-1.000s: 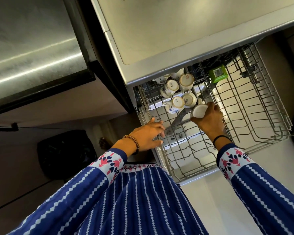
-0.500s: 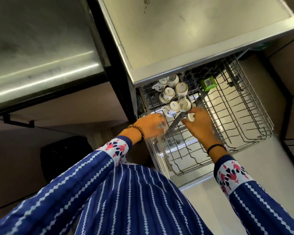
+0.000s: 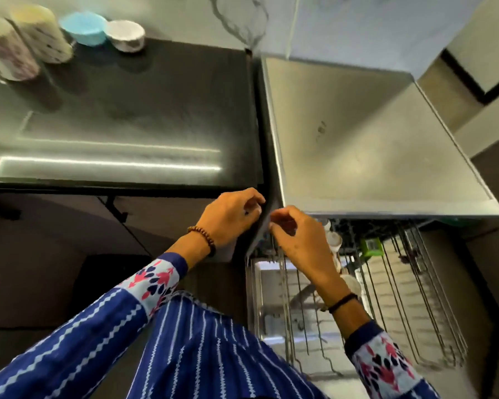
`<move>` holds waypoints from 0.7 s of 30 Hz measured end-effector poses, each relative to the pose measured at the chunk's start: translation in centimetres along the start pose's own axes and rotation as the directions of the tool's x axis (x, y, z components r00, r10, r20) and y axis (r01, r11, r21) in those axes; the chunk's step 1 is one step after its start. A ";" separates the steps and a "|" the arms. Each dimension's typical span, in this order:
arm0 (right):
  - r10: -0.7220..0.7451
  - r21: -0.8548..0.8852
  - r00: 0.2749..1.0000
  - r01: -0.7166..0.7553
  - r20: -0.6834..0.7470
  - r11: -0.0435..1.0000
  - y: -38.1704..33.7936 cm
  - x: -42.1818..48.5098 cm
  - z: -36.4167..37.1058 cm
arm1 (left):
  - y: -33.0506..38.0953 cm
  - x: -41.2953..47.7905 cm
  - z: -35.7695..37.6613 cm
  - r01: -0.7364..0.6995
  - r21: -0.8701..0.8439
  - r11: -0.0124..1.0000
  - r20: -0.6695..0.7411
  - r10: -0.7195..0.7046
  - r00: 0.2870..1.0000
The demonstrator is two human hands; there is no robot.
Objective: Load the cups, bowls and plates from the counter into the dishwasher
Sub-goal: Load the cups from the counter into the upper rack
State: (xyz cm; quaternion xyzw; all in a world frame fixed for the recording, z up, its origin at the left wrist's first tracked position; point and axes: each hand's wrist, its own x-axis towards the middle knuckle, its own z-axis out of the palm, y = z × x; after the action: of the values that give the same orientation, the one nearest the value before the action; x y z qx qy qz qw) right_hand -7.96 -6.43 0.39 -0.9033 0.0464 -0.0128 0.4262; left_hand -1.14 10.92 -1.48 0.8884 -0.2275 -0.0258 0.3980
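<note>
Your left hand [image 3: 229, 217] and right hand [image 3: 298, 240] hover close together where the dark counter [image 3: 156, 116] meets the dishwasher [image 3: 372, 156]. The fingers of both are loosely curled and hold nothing. Two tall cups [image 3: 39, 36], a blue bowl [image 3: 82, 27] and a white bowl [image 3: 126, 34] stand at the counter's far left. Small white cups [image 3: 333, 240] sit at the back of the pulled-out rack [image 3: 415, 298].
</note>
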 end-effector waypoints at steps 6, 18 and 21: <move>-0.149 0.069 0.984 0.143 0.098 0.987 -7.8 5.6 2.9 | -3.2 1.1 -7.0 0.124 -0.033 0.992 -0.190 -0.128 0.973; -0.251 0.110 0.935 0.230 0.252 0.967 -20.3 19.8 16.4 | -16.1 3.7 -22.5 0.294 -0.111 0.949 -0.361 -0.314 0.878; -0.208 0.104 0.935 0.185 0.287 0.977 -23.0 23.4 19.9 | -19.7 4.3 -26.2 0.340 -0.150 0.928 -0.385 -0.372 0.845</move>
State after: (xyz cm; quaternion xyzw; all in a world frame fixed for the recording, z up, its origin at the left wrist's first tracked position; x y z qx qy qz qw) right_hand 18.31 21.22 5.12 -0.8783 -0.1090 0.0786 0.4588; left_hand 16.18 38.73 2.80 0.8849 0.0302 0.0774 0.4582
